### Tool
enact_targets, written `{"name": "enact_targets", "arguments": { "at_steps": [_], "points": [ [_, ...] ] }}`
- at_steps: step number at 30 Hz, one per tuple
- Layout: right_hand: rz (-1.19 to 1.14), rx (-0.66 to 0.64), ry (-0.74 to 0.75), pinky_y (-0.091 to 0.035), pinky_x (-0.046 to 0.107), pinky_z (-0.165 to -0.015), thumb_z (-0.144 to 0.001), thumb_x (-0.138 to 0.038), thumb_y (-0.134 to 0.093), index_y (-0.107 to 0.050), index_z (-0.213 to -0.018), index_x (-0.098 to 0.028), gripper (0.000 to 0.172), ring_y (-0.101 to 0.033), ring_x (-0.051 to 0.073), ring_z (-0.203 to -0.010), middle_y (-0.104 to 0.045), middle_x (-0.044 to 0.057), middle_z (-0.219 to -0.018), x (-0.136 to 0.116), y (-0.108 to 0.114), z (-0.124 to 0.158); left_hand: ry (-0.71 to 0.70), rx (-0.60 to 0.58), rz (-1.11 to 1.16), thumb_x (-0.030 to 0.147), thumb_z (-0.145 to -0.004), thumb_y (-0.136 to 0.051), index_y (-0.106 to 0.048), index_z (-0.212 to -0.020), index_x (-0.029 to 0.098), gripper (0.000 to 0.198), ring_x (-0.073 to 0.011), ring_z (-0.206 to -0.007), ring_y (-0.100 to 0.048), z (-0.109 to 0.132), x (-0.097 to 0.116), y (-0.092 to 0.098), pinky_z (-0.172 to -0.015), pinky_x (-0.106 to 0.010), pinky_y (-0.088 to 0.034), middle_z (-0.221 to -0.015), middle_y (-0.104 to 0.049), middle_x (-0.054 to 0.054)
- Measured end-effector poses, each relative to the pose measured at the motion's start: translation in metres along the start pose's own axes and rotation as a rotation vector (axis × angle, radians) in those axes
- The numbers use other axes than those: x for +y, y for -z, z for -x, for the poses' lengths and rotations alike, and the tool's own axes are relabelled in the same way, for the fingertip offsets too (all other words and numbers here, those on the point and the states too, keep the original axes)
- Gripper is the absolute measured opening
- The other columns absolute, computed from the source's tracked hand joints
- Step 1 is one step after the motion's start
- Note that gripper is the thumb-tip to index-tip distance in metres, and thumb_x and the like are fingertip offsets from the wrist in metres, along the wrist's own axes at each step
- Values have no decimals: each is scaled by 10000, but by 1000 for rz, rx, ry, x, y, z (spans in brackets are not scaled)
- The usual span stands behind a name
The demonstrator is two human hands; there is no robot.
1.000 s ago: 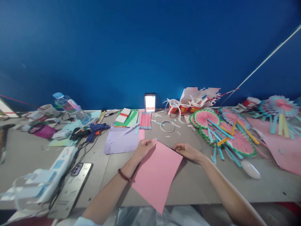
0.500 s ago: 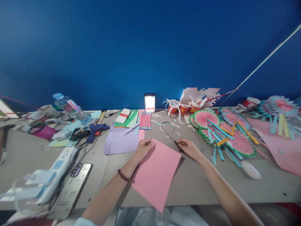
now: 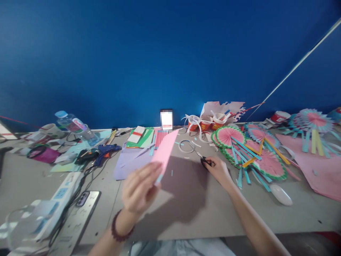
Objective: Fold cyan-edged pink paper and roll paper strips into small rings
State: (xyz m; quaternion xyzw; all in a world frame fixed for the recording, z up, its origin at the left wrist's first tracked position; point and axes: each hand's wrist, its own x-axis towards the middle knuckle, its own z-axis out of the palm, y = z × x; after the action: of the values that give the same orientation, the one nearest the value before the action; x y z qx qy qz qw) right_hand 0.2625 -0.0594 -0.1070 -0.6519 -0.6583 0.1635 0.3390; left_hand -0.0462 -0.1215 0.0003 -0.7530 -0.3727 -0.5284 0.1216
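My left hand (image 3: 140, 190) is raised above the table, fingers pinched on a pink paper sheet (image 3: 165, 149) that stands nearly edge-on toward me. It casts a dark shadow on the grey table (image 3: 186, 213). My right hand (image 3: 218, 170) rests on the table to the right, closed around the black handles of a pair of scissors (image 3: 201, 158) whose blades point up and left toward a white paper ring (image 3: 185, 146).
Pink-and-green paper fans (image 3: 250, 153) with blue strips lie at the right, a white oval object (image 3: 281, 195) near them. A lilac sheet (image 3: 128, 161), coloured paper stack (image 3: 140, 137), glue gun (image 3: 102, 151), phone (image 3: 80, 213), power strip (image 3: 64, 190) and water bottle (image 3: 74, 126) sit at the left.
My left hand has lifted the pink sheet off the table and tilted it upright. My right hand left the sheet's corner and took hold of the scissors.
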Motion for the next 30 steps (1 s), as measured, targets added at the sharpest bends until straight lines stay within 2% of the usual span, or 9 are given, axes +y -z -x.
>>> {"name": "enact_targets", "arguments": {
  "at_steps": [2,4,7,10,15,17,22,26,30],
  "points": [
    [29,-2,-14,-417,284,-619,-746,-424,-527,-679,-763,-171,295,-569,184,-642,-664,68,-727,2,0,-1,-203,-120,-52,183,-881,-572,-634,-1119,159,247,-175,-905,-638,13,16,-13,-796,-309,-531,-931,-694,-63],
    [43,-4,-30,-425,289,-650,-746,-405,-531,-669,-764,-167,276,-585,194,-678,-664,74,-736,3,0,-1,-285,-280,-152,102,-894,-530,-617,-1092,127,217,-155,-835,-627,31,28,-38,-771,-296,-515,-883,-681,-49],
    [50,5,-50,-425,296,-679,-743,-402,-540,-656,-771,-169,261,-593,203,-712,-664,81,-749,5,-1,0,-243,-658,-231,91,-924,-454,-610,-1018,113,184,-181,-820,-622,58,38,-76,-707,-319,-510,-875,-666,-64],
    [62,17,-77,-420,294,-670,-739,-406,-551,-642,-801,-181,251,-592,201,-714,-654,65,-753,7,-2,2,-136,-894,-206,152,-936,-459,-610,-1035,123,182,-201,-888,-628,81,45,-93,-704,-322,-507,-976,-676,-80],
    [120,22,-148,-389,268,-588,-729,-388,-574,-614,-798,-203,202,-582,186,-679,-625,34,-762,6,-1,3,49,-909,-133,518,-943,-394,-538,-1270,104,547,-268,-1227,-527,109,58,-83,-966,-397,-451,-1316,-578,-159],
    [122,22,-137,-388,265,-584,-733,-371,-572,-611,-792,-206,180,-584,184,-688,-627,37,-779,5,-1,3,105,-936,-102,638,-888,-391,-446,-1372,66,752,-312,-1343,-400,116,64,-77,-1059,-434,-381,-1433,-456,-186],
    [131,25,-131,-394,269,-598,-747,-369,-564,-611,-792,-207,174,-586,189,-709,-625,38,-793,6,-3,3,221,-1037,-13,597,-886,-409,-246,-1493,108,796,-328,-1433,-210,116,73,-71,-1127,-476,-284,-1550,-220,-164],
    [109,54,-134,-400,279,-613,-749,-370,-562,-603,-771,-208,168,-590,197,-720,-621,37,-784,6,-4,2,257,-1101,5,588,-880,-418,-267,-1484,84,801,-336,-1435,-195,108,73,-71,-1137,-476,-275,-1549,-208,-175],
    [59,76,-101,-423,298,-645,-762,-373,-548,-590,-746,-206,173,-598,211,-734,-622,50,-786,8,-4,1,201,-1075,6,523,-887,-447,-300,-1473,104,735,-306,-1430,-231,105,69,-66,-1138,-449,-296,-1547,-251,-143]
  ]
}}
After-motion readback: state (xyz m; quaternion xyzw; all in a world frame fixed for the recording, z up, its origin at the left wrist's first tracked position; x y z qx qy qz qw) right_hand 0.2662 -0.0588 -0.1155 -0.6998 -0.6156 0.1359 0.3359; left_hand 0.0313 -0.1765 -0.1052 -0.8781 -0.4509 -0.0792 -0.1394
